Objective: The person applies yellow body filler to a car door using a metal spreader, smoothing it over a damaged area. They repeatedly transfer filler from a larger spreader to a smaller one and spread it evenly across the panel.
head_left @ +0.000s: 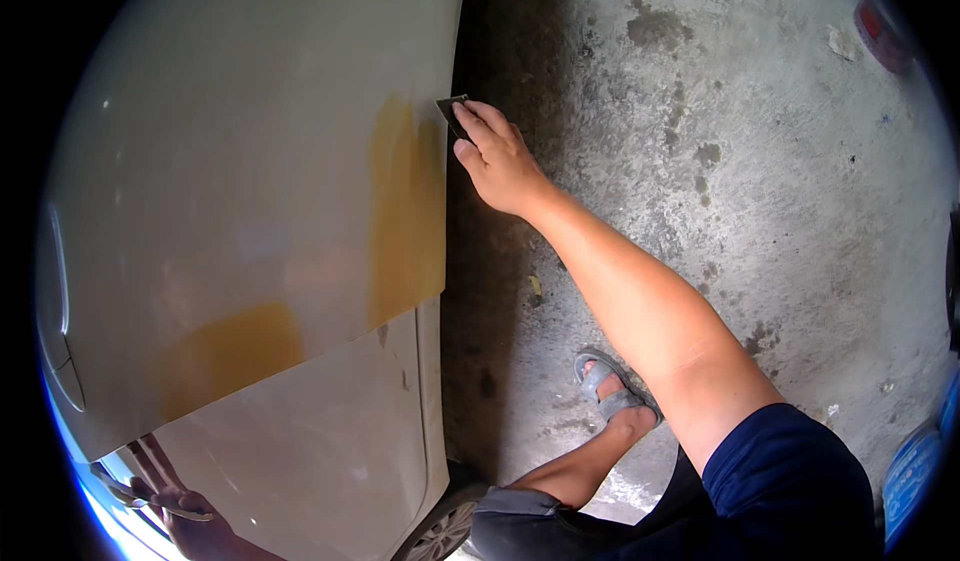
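1. We hold a dark flat sheet (447, 110) in our right hand (498, 164), fingers and thumb drawn close on it, at the edge of the pale car panel (260, 161), upper middle of the frame.
2. We see two ochre patches (408, 226) on that panel (one tall, one lower left).
3. Our left hand (188, 533) is dim at lower left; we cannot tell its grip.
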Tool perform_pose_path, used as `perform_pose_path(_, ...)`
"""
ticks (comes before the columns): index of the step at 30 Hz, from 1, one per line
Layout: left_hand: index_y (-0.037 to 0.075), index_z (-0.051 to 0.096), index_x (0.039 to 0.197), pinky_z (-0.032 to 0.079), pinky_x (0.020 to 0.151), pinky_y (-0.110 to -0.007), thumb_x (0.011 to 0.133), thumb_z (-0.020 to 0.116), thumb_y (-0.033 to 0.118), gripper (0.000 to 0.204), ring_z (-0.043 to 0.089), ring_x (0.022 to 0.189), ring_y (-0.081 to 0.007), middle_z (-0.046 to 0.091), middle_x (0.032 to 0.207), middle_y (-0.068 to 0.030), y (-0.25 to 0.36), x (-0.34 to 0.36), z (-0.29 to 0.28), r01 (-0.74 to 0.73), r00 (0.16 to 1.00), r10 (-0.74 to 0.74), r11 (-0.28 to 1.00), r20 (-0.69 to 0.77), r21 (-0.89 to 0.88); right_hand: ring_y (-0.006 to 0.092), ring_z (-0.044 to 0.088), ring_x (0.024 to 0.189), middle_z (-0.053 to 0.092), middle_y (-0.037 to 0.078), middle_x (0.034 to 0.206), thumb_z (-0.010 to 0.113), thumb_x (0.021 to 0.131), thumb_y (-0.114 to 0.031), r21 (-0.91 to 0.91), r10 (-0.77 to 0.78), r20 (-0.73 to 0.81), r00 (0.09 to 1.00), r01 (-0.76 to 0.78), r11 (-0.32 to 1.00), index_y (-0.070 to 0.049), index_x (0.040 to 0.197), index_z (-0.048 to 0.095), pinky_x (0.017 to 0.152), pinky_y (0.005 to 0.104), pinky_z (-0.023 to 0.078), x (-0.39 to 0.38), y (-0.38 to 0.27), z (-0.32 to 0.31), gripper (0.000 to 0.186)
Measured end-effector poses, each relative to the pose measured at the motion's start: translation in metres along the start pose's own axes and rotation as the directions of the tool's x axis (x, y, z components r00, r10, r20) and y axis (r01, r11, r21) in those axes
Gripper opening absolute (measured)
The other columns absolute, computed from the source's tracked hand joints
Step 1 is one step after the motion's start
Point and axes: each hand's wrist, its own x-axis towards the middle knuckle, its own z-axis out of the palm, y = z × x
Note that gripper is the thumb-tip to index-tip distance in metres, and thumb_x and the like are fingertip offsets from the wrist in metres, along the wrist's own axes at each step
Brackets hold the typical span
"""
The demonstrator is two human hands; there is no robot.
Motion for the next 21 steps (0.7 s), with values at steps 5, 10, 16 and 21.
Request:
perform_pose_path(5,-0.007,0.049,0.114,0.048,0.094,-0.033,0.104,0.034,0.015,0.029,0.058,0.098,-0.0232,0.056,0.103,-0.0177,-0.003,-0.014,-0.025,0.031,0.998,0.009,0.768,0.058,-0.639,0.0414,0.045,0.119,0.037,0.014,0.144,0.049,0.095,-0.023,0.018,0.009,0.05,0.999,-0.01,1.0,-0.005,0.138,0.046,0.103,0.0456,0.041,0.025,-0.008,0.004,0.046)
perform_pose_path(10,-0.004,0.054,0.113,0.052,0.085,-0.033,0.101,0.044,0.018,0.027,0.061,0.088,-0.0236,0.062,0.098,-0.0166,0.005,-0.013,-0.027,0.002,0.98,0.11,0.832,-0.168,0.555,0.0399,0.045,0.119,0.04,0.014,0.14,0.053,0.093,-0.018,-0.026,-0.06,0.022,0.998,0.06,0.998,-0.005,0.135,0.048,0.102,0.0442,0.043,0.009,-0.021,0.008,0.045)
perform_pose_path(16,0.0,0.066,0.096,0.057,0.072,-0.033,0.098,0.05,0.023,0.028,0.067,0.075,-0.024,0.07,0.084,-0.0125,0.016,-0.012,0.041,0.231,0.84,0.541,-0.412,0.033,0.881,0.0374,0.043,0.121,0.041,0.014,0.138,0.057,0.089,-0.011,-0.002,-0.102,0.06,0.993,0.103,0.995,-0.005,0.133,0.051,0.103,0.0434,0.041,-0.031,-0.034,0.009,0.044)
perform_pose_path(21,0.001,0.068,0.095,0.059,0.072,-0.032,0.099,0.049,0.027,0.033,0.068,0.073,-0.0236,0.071,0.083,-0.0096,0.012,-0.014,0.033,0.191,0.805,0.591,-0.342,0.052,0.92,0.0361,0.042,0.121,0.039,0.012,0.138,0.059,0.088,-0.011,0.024,-0.102,0.082,0.991,0.1,0.995,-0.007,0.133,0.051,0.101,0.045,0.042,-0.064,-0.04,0.018,0.046)
